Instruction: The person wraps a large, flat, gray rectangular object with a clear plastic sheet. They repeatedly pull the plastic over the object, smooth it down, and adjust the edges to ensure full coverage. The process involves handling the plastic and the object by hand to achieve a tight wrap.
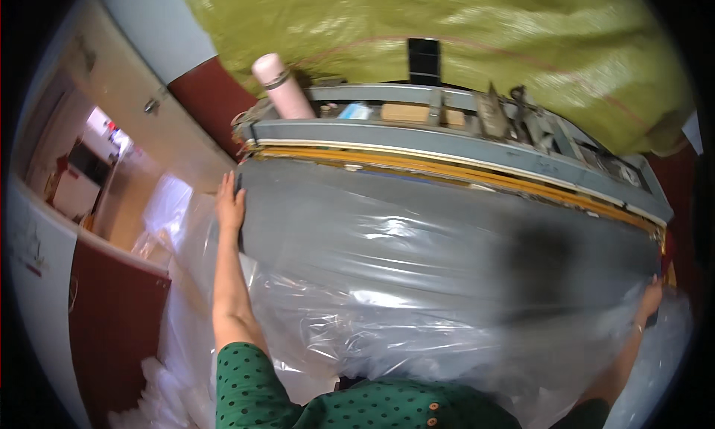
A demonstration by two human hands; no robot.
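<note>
Scene: A person in a green dotted blouse leaned over a long grey sealing machine (447, 142), a wide clear plastic bag (417, 280) stretched flat across its grey desk (313, 205).

Left hand: The left hand (229, 202) lay open, fingers straight and pointing away from the body, palm pressed on the bag's left edge at the corner of the desk.

Right hand: The right hand (652, 295) sat at the bag's far right edge, seen through the film; whether it pinched the plastic or merely rested on it could not be told.

Bag: The bag's long axis ran left to right, between the two hands and parallel to the yellow sealing strip (447, 172). Its far edge lay just short of that strip, straight ahead of both hands; its loose, crumpled end hung toward the person's waist.

Nearer hand: The left hand stood closer to the strip than the right, which sat lower along the desk's curved edge.

Surroundings: A pink bottle (283, 86) stood upright on the machine's top at the left, with a yellow-green woven sack (521, 42) heaped behind.
</note>
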